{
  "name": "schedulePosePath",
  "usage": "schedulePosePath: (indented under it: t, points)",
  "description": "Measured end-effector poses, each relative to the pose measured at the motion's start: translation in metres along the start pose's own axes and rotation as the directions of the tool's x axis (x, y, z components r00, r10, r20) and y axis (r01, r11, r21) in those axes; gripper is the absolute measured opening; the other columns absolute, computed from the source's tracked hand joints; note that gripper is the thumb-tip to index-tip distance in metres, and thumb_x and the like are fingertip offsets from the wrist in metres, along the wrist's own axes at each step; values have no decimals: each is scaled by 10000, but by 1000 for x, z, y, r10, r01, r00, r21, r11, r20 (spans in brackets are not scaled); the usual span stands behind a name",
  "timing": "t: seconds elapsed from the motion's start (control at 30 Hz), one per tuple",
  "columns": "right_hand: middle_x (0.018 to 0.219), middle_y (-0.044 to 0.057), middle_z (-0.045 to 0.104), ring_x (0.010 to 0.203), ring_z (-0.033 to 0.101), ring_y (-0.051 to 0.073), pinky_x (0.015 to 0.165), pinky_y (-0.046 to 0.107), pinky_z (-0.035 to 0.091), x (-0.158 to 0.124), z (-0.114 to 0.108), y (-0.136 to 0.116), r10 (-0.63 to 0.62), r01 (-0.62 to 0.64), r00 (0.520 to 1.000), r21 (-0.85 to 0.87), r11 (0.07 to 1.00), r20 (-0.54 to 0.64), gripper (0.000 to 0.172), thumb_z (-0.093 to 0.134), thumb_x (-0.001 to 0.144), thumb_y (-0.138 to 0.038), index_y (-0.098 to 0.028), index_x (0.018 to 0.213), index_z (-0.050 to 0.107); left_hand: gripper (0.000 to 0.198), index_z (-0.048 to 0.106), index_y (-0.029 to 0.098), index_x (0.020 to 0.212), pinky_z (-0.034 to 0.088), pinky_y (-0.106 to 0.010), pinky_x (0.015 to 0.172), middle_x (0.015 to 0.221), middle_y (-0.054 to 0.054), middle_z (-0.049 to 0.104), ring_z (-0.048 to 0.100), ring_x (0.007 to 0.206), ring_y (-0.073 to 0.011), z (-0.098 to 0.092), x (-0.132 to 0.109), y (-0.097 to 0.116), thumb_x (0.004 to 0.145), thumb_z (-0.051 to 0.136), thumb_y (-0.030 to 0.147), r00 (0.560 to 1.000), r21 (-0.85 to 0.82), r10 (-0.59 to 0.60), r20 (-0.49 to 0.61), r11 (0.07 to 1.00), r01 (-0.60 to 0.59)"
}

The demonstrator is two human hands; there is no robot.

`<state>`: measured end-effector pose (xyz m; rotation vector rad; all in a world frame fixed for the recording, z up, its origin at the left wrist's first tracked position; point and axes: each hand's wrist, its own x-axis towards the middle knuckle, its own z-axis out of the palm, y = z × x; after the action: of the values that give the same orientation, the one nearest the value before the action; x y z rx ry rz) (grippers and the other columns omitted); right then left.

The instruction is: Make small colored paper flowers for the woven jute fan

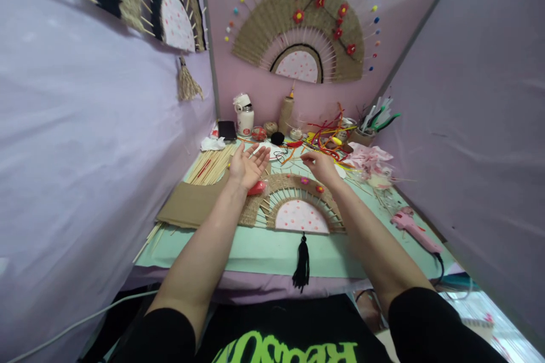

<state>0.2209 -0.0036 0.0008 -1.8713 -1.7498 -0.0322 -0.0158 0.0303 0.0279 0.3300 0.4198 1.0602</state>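
Note:
My left hand is turned palm up over the table, its fingers stretched out and nothing lying on the palm. Across from it, the fingers of my right hand are pinched together; whatever they hold is too small to make out. Below both hands lies a half-round woven fan with small flowers along its band and a white, pink-dotted centre. A black tassel hangs from the fan over the table's front edge. Beside my left wrist is a red object, partly hidden.
Thin wooden sticks and brown board lie left. Behind are a white bottle, black yarn, twine cone and coloured pipe cleaners. A pink glue gun rests right. Finished fans hang on the walls.

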Motion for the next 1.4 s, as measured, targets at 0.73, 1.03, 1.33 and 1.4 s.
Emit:
schedulePosePath:
  t: [0.73, 1.03, 1.33, 1.4]
  points:
    - [959, 23, 749, 939, 642, 199, 858, 298, 367, 3, 30, -17, -101, 181, 934, -208, 961, 342, 164, 593, 833, -243, -249, 888, 747, 241, 591, 143, 893, 519, -247, 673, 781, -62, 631, 643, 730, -138, -3, 3, 4, 886, 479, 356, 999, -18, 4, -34, 1000, -5]
    - [918, 14, 752, 908, 654, 203, 847, 302, 389, 2, 35, -17, -107, 176, 936, -183, 967, 334, 142, 624, 795, -198, -251, 835, 750, 250, 587, 139, 895, 518, -246, 654, 766, -61, 631, 641, 706, -135, -3, 4, 4, 894, 466, 359, 999, -18, 2, -42, 1000, -2]
    - [829, 30, 747, 765, 659, 162, 703, 241, 447, 20, -1, -6, -100, 86, 988, 116, 989, 119, 108, 660, 789, -217, -186, 843, 749, 225, 589, 143, 892, 522, -244, 655, 769, -62, 631, 639, 710, -134, -4, 5, 4, 883, 481, 340, 999, -23, 0, -34, 1000, 0]
    - [801, 27, 743, 742, 658, 158, 692, 240, 453, 22, -12, -5, -135, 115, 985, 183, 976, 103, 97, 670, 780, -218, -179, 820, 750, 224, 588, 144, 893, 523, -245, 659, 772, -63, 629, 640, 713, -135, -4, 4, 3, 882, 481, 340, 999, -19, 1, -37, 1000, -2]
